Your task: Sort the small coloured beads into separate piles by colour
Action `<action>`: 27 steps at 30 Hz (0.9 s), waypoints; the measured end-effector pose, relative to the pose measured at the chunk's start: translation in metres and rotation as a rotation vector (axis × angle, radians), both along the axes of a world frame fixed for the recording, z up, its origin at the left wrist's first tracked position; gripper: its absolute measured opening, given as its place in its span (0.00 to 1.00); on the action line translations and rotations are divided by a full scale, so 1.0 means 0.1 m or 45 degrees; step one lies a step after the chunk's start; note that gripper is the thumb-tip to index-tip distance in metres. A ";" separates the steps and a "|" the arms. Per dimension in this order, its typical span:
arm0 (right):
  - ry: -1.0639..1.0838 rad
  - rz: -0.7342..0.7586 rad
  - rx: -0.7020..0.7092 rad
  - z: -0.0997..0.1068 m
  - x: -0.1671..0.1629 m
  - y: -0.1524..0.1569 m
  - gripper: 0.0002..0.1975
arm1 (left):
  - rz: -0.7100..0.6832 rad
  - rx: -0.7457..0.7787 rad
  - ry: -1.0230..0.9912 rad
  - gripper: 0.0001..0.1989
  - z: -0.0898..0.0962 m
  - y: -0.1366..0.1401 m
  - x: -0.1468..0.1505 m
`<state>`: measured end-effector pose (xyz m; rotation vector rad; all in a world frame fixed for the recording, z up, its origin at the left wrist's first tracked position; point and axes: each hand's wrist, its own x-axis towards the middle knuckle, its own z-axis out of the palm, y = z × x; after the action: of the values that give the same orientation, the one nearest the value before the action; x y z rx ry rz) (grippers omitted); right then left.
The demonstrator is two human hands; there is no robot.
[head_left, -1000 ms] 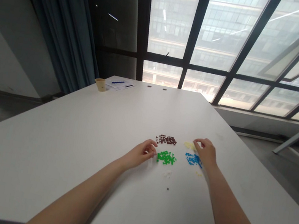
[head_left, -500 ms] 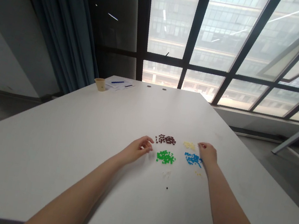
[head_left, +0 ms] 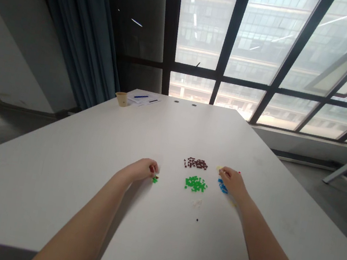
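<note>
My left hand point(head_left: 143, 170) is low over the white table, its fingers curled together. Small green and brown pieces point(head_left: 155, 179) lie at its fingertips; whether they are gripped is hidden. Over on the right, my right hand point(head_left: 233, 181) has thumb and fingers pinched at the edge of the yellow pieces point(head_left: 219, 168), covering most of them. What it pinches is too small to make out. Blue pieces point(head_left: 222, 186) show partly under that hand, and a tiny red piece point(head_left: 239, 172) sits just behind it. Between my hands are a brown pile point(head_left: 196, 163) and a green pile point(head_left: 196, 184).
Whitish pieces point(head_left: 197, 202) and a single black piece point(head_left: 197, 220) lie nearer to me on the table point(head_left: 80, 203). At the far left edge stand a paper cup point(head_left: 121, 99) and papers point(head_left: 138, 100) with a blue pen point(head_left: 141, 96) on them.
My left hand has drawn left, away from the piles, and its fingers have curled; green and brown pieces now show by it. My right hand has moved left over the yellow and blue pieces.
</note>
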<state>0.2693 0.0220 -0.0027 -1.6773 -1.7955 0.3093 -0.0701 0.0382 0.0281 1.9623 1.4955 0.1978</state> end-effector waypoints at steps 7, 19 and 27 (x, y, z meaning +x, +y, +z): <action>0.022 0.048 -0.002 0.00 0.00 0.00 0.14 | -0.050 0.079 0.013 0.06 -0.10 0.01 0.09; 0.011 0.084 0.001 0.01 -0.01 -0.02 0.13 | -0.061 0.146 0.118 0.08 -0.07 -0.05 0.12; -0.010 0.109 0.007 -0.01 -0.01 -0.01 0.13 | -0.099 0.147 0.156 0.09 -0.04 -0.07 0.15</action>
<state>0.2678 0.0213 -0.0034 -1.6026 -1.8758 0.3353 -0.0553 0.0313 0.0245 2.1547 1.5110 0.1356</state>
